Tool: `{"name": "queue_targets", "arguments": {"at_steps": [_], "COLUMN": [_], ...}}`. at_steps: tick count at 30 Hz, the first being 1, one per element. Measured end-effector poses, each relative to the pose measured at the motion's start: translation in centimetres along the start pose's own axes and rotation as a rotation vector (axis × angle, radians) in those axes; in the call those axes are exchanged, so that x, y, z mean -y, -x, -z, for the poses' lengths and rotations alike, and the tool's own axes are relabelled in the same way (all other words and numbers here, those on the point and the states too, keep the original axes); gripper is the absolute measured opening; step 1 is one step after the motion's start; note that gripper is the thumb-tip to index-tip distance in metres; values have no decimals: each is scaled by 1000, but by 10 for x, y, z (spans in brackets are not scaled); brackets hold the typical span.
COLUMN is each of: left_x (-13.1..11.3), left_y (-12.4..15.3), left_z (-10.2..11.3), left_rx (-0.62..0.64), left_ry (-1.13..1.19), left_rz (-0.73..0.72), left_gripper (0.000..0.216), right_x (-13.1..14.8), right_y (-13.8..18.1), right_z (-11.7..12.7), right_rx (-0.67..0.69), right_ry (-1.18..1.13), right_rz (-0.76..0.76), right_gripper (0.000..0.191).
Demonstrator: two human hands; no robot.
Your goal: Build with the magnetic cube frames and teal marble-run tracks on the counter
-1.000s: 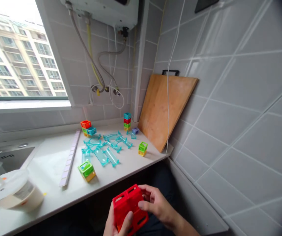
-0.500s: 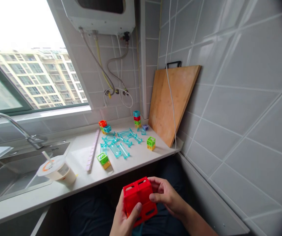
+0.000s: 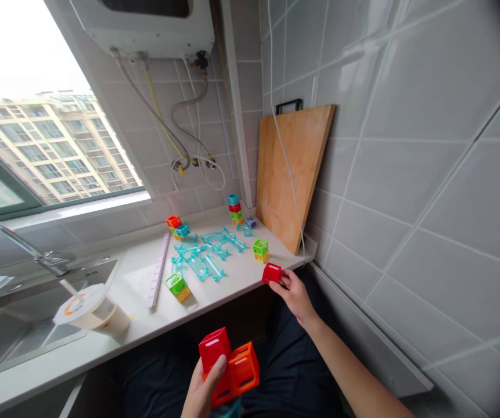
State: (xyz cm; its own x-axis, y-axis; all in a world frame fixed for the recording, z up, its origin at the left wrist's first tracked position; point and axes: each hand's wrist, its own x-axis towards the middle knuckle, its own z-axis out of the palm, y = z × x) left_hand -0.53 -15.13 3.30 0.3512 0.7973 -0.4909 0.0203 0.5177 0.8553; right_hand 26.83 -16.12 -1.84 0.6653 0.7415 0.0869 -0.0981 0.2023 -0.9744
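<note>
My left hand [image 3: 205, 380] is closed around a cluster of hollow toy blocks, with a red block [image 3: 215, 348] and an orange block [image 3: 244, 367] on top. A teal piece [image 3: 227, 409] shows below them, partly cut off by the frame. My right hand [image 3: 292, 293] pinches a single red cube block [image 3: 271, 273] at the counter's front edge. Just behind that cube stands a green-over-yellow stack [image 3: 261, 250]. Another green and yellow pair [image 3: 178, 287] lies farther left. Clear teal connector pieces [image 3: 206, 255] are spread in the middle.
A mixed stack [image 3: 234, 209] stands at the back, beside a purple block [image 3: 251, 222]. Red, blue and green blocks [image 3: 177, 226] sit left of it. A pale strip [image 3: 159, 270], a drink cup [image 3: 93, 310] and the sink [image 3: 23, 325] lie left. A wooden board [image 3: 293, 168] leans right.
The right hand has pulled one red cube away from the cluster and carried it up and forward to the counter edge. The left hand's cluster has turned, now showing orange. The view has shifted slightly.
</note>
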Motion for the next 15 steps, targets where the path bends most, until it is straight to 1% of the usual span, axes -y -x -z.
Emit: {"name": "queue_targets", "arguments": {"at_steps": [1,2,4,6,10,15], "left_x": [0,0,0,0,1,-1], "left_y": [-1,-1,-3,-6,-12,-16], "left_z": [2,3,8,12,17,13], "left_rx": [-16,-36,-81,-111,-123,-132], "left_ry": [-3,-1,7,17,41,12], "left_rz": [-8,-15,-21,-21,-14,-18], "left_gripper": [84,82,80,82,81,80], "right_x": [-7,-13,-23,-31,-45,-57], "right_y": [-14,-28,-50,-66,-92,-120], "right_z": [4,8,13,16,13,4], "right_rx": [-67,-109,-160,-182,-177,-137], "right_ry": [132,192,265,295,343,379], "right_rz": [68,100,138,157,186,202], "right_gripper": [48,47,46,46,47,51]}}
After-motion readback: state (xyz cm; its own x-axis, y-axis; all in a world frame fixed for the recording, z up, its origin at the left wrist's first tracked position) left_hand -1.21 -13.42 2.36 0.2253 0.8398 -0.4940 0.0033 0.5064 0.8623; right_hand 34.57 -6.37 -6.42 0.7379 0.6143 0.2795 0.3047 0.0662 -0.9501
